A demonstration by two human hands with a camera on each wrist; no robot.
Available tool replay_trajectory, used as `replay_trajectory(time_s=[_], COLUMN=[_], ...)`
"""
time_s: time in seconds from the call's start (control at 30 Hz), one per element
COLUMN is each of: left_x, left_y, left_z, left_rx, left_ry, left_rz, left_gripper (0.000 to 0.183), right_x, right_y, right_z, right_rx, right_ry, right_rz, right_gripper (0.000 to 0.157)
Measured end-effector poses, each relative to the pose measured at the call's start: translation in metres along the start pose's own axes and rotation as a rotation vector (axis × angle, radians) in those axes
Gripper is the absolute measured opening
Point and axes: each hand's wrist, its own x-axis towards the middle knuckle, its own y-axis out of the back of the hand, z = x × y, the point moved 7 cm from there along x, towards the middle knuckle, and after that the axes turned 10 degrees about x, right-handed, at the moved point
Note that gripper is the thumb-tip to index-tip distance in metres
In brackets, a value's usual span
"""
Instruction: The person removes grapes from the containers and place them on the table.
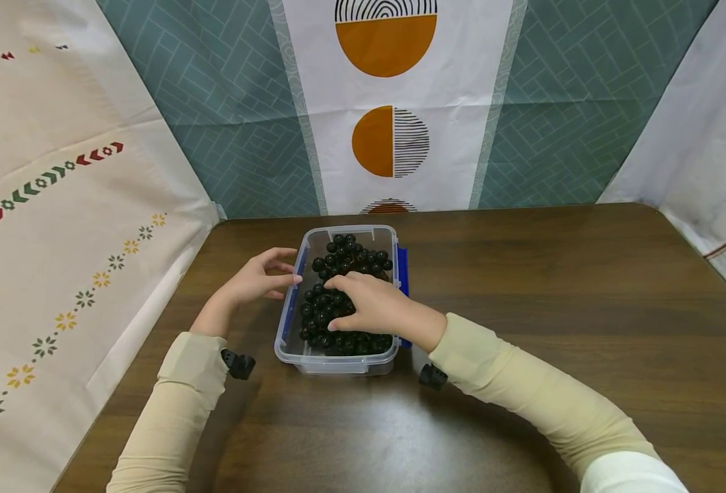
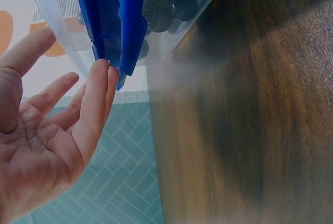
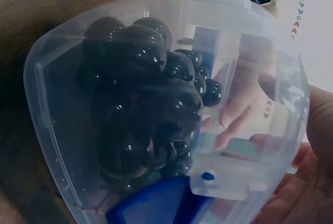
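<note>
A clear plastic food container with blue side latches sits on the table, holding bunches of dark grapes. My right hand is over the grapes, thumb and fingers apart, fingertips right at the fruit. In the right wrist view, that hand shows beyond the see-through wall, above the grapes. At the container's left side, my left hand has its thumb at the rim and its fingers loosely extended. The left wrist view shows its fingertips by the hanging blue latch.
The brown wooden table extends around the container, mostly to the right. A patterned cloth hangs along the left side, and a teal and white curtain rises behind the back edge. Each wrist bears a small black camera.
</note>
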Motion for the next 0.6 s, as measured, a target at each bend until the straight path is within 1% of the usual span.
replay_trajectory(time_s=[0.2, 0.43, 0.6], left_x=[0.001, 0.001, 0.001], left_y=[0.000, -0.002, -0.004], left_z=[0.000, -0.002, -0.004], left_rx=[-0.014, -0.032, -0.049], left_ry=[0.001, 0.032, 0.039], left_rz=[0.000, -0.010, -0.022], left_gripper=[0.067, 0.062, 0.060], right_x=[0.005, 0.009, 0.010], right_y=[-0.006, -0.012, -0.018], right_z=[0.003, 0.004, 0.004], right_rx=[0.003, 0.011, 0.002], right_ry=[-0.009, -0.001, -0.004], right_rz=[-0.011, -0.027, -0.042], right_gripper=[0.064, 0.063, 0.062])
